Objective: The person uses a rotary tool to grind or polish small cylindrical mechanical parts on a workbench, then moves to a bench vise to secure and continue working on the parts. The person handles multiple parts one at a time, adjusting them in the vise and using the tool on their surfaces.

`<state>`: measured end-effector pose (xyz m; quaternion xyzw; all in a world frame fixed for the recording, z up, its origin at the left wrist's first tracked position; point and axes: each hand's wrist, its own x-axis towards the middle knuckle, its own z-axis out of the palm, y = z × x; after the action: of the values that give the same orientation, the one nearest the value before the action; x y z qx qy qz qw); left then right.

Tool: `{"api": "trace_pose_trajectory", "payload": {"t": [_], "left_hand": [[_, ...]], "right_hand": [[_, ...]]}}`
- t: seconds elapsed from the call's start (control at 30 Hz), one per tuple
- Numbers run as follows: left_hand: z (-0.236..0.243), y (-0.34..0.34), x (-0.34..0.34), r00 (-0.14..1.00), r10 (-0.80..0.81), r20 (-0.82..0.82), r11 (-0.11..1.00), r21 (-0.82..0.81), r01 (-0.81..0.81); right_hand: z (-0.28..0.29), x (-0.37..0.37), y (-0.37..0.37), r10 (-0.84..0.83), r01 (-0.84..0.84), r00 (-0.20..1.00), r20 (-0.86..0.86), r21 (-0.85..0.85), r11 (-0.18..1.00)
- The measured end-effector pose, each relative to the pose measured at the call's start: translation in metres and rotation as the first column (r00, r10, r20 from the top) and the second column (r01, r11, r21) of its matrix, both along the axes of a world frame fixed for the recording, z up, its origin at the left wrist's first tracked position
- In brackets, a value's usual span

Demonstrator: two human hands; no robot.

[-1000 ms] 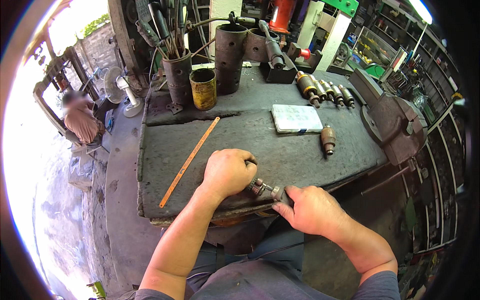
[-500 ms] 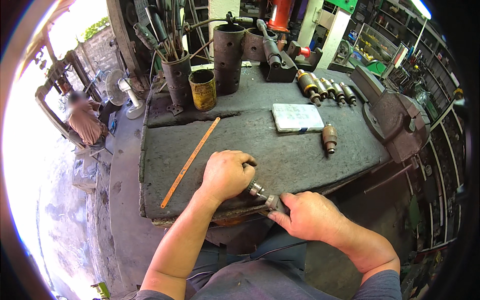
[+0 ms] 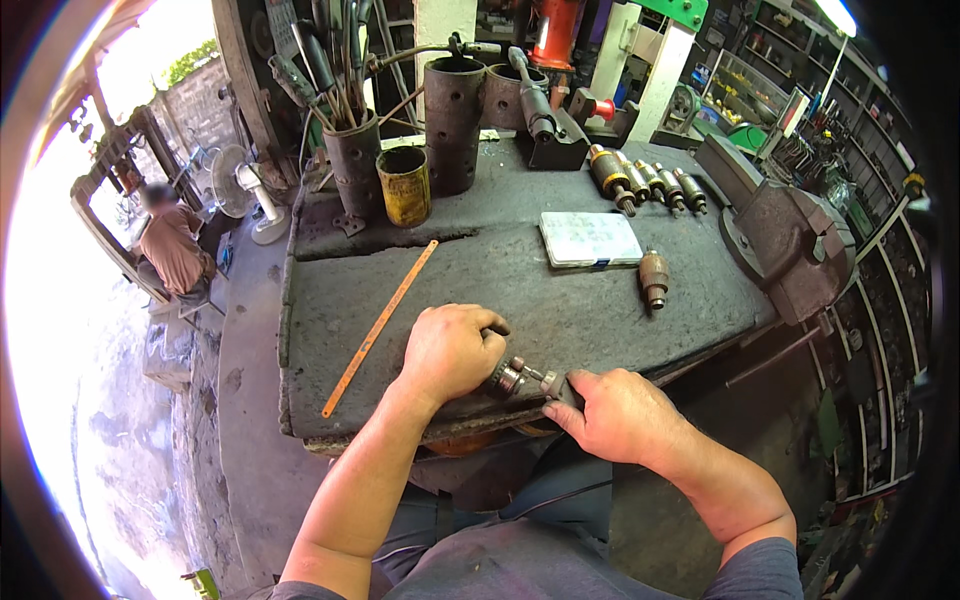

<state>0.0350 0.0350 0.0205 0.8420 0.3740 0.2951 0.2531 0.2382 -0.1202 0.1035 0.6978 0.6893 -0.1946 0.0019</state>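
My left hand (image 3: 450, 350) is closed around a round metal part (image 3: 507, 376) with a toothed or ribbed rim, near the front edge of the bench; the palm hides much of it. My right hand (image 3: 625, 415) grips a small grey rotary hand tool (image 3: 566, 387) with a thin shaft at its front. That shaft points left at the metal part's end; whether it touches cannot be made out. Left of my hands an orange hacksaw blade (image 3: 381, 327) lies slantwise on the bench.
The dark worn bench (image 3: 480, 275) carries a flat clear-lidded box (image 3: 590, 239), a single brownish armature-like part (image 3: 653, 279) and several similar parts (image 3: 648, 182). A vise (image 3: 800, 240) stands at right. Behind are a yellow can (image 3: 404, 187) and tool-filled cylinders (image 3: 355, 170). A person (image 3: 175, 240) sits far left.
My right hand and the tool have risen slightly, so the shaft lies flatter. The metal part has turned a little in my left hand, and more of its end shows.
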Motion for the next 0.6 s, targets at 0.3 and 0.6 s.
{"api": "trace_pose_trajectory", "payload": {"t": [0.3, 0.6], "left_hand": [[0.0010, 0.0001, 0.0014, 1.000, -0.005, 0.001, 1.000, -0.009, 0.005], [0.0020, 0.0009, 0.0027, 1.000, 0.009, -0.020, 0.999, -0.034, -0.010]], "right_hand": [[0.0009, -0.0014, -0.0049, 0.015, -0.015, 0.999, -0.047, -0.012, 1.000], [0.0053, -0.0011, -0.0070, 0.046, -0.047, 0.998, -0.038, -0.011, 0.999]]}}
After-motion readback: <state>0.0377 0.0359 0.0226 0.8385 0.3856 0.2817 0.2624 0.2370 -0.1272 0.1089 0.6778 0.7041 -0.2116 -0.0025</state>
